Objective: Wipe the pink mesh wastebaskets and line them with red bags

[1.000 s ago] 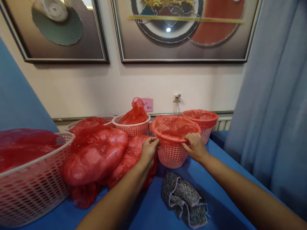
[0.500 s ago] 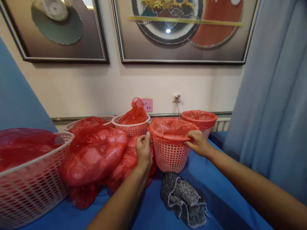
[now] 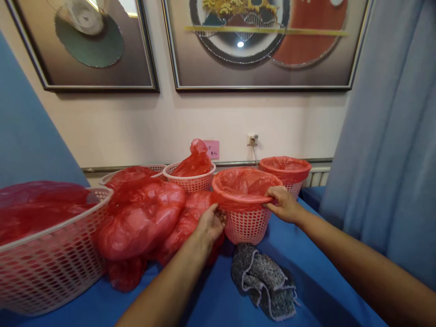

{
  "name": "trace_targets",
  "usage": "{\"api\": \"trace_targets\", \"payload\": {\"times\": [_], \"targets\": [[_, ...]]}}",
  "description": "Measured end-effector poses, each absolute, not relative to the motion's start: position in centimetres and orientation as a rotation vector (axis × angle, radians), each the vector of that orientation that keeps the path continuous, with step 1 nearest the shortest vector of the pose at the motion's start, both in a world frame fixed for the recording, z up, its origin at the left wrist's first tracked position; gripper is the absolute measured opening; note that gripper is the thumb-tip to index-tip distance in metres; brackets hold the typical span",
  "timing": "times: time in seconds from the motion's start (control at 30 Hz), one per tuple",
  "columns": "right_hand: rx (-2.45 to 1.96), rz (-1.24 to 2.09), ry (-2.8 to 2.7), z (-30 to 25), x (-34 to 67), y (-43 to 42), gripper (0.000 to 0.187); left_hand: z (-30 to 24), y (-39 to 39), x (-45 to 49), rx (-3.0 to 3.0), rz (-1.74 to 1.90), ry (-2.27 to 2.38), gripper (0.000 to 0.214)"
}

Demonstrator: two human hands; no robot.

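Observation:
A pink plastic basket with round holes stands on the blue-covered surface. A thin red plastic bag lines it and is folded over its rim. My right hand grips the lined rim at the front right, thumb below and fingers on top. Beside the left front of the basket is my left hand, palm turned up, its fingers loosely bent and apart near the bag's folded edge. Whether these fingertips touch the bag I cannot tell. A crumpled grey cloth with pale edging lies just in front of the basket.
Heaped red plastic bags lie to the left. A large pink basket stands at far left, a smaller basket with a red bag behind. Another lined basket is at back right, near a blue curtain.
My left hand has dropped from the rim's left side and turned palm up, its fingers loosening. The right hand keeps its hold on the rim. The view has shifted slightly left.

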State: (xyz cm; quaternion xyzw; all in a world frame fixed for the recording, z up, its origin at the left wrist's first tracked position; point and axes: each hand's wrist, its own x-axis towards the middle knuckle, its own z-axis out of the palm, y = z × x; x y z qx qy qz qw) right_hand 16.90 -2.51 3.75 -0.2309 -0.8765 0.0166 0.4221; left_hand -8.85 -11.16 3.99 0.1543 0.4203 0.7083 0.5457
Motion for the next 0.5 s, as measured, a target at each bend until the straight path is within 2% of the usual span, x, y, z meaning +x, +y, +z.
{"api": "trace_targets", "payload": {"times": [0.33,0.5], "targets": [[-0.532,0.041,-2.183,3.2,18.1,-2.0,0.007,6.4,-10.4,-9.0,0.257,1.813,0.799,0.024],[-0.666,-0.143,-2.123,2.2,17.6,-2.3,0.028,5.7,-9.9,-8.3,0.291,1.828,0.829,0.027]]}}
